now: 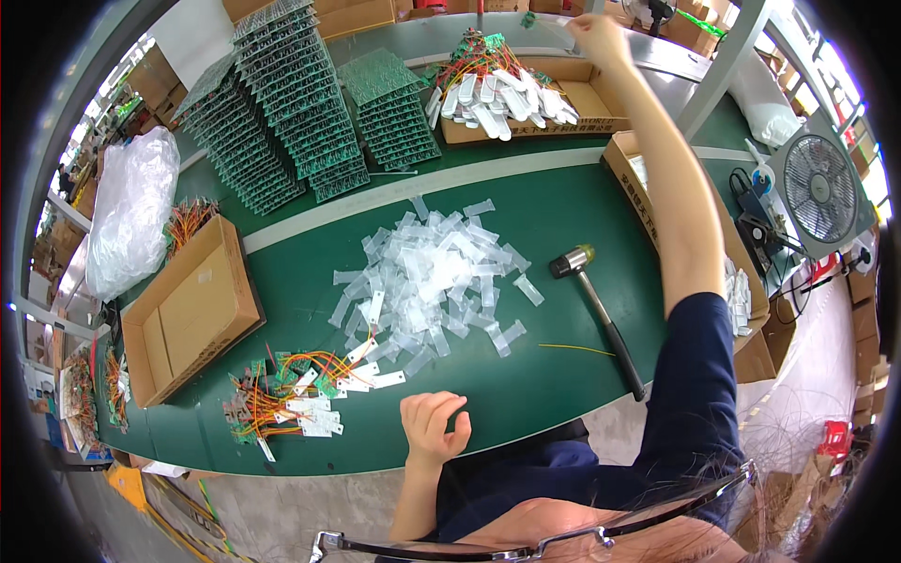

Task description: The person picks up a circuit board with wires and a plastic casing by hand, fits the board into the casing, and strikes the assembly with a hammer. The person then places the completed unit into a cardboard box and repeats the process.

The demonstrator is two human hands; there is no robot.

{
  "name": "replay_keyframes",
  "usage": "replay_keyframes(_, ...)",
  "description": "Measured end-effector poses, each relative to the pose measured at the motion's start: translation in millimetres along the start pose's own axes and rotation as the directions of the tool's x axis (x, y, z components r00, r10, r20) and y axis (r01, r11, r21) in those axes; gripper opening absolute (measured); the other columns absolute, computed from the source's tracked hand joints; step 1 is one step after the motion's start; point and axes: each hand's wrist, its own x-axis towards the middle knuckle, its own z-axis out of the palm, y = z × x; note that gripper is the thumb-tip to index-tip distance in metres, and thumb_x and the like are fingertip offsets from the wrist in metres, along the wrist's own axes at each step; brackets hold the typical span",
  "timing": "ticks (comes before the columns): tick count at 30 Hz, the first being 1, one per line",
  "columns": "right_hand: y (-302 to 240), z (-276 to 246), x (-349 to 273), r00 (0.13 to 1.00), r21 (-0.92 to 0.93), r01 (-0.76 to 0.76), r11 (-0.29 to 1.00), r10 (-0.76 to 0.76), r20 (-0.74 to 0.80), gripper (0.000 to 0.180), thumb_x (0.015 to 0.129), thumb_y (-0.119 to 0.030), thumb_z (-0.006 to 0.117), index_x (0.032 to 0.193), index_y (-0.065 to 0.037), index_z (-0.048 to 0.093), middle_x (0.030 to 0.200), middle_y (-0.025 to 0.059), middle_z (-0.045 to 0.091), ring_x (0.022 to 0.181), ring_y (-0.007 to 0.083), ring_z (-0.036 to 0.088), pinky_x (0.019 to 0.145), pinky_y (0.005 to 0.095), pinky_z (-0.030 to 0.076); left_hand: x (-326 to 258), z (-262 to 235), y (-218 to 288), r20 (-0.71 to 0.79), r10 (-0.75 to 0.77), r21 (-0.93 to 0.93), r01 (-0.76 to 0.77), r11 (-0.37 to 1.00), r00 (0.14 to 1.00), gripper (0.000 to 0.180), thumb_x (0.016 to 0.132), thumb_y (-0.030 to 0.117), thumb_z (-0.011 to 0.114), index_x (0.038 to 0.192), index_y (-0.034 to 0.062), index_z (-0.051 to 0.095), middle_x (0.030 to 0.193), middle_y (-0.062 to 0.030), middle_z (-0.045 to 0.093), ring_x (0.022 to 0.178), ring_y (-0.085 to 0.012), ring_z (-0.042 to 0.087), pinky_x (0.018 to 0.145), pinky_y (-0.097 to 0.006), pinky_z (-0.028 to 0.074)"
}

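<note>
My left hand (432,427) is raised at the table's near edge, fingers loosely curled, thumb apart and nothing visible in it. Beside it lies a bunch of small green circuit boards with orange wires and white strips (314,413). Farther in is a heap of clear plastic sleeves (432,272). My right arm stretches to the far side, and the right hand (601,39) is closed above the far carton; what its fingers hold is too small to make out. Left of that hand is a small green piece (528,19); whether it is attached to anything I cannot tell.
A mallet (601,319) and a yellow wire (577,348) lie at right. Tall stacks of circuit boards (296,103) stand at the back left. White-cased wired parts (497,94) fill part of the far carton (591,89). An open carton (192,310) and a fan (819,188) flank the table.
</note>
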Motion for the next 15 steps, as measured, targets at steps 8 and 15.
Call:
replay_keyframes(8, -25, -1, -86, 0.954, 0.064, -0.096, 0.993, 0.074, 0.292, 0.028, 0.081, -0.035, 0.063, 0.099, -0.016, 0.074, 0.096, 0.0127, 0.072, 0.092, 0.0315, 0.068, 0.085, 0.04, 0.053, 1, -7, 1, 0.091, -0.072, 0.004, 0.072, 0.997, 0.993, 0.017, 0.074, 0.007, 0.064, 0.091, 0.0082, 0.064, 0.088, -0.0058, 0.064, 0.078, -0.0245, 0.057, 0.074, -0.037, 0.042)
replay_keyframes(15, 97, -109, -202, 0.785, -0.263, 0.005, 0.965, 0.159, 0.599, 0.027, 0.084, -0.008, 0.056, 0.107, -0.008, 0.07, 0.099, 0.0162, 0.069, 0.089, 0.034, 0.065, 0.08, 0.0406, 0.052, 5, -1, -2, 0.111, -0.021, -0.016, 0.023, 1.0, 0.994, 0.015, 0.075, 0.006, 0.066, 0.09, 0.0065, 0.063, 0.089, -0.0063, 0.064, 0.078, -0.0251, 0.059, 0.071, -0.036, 0.043)
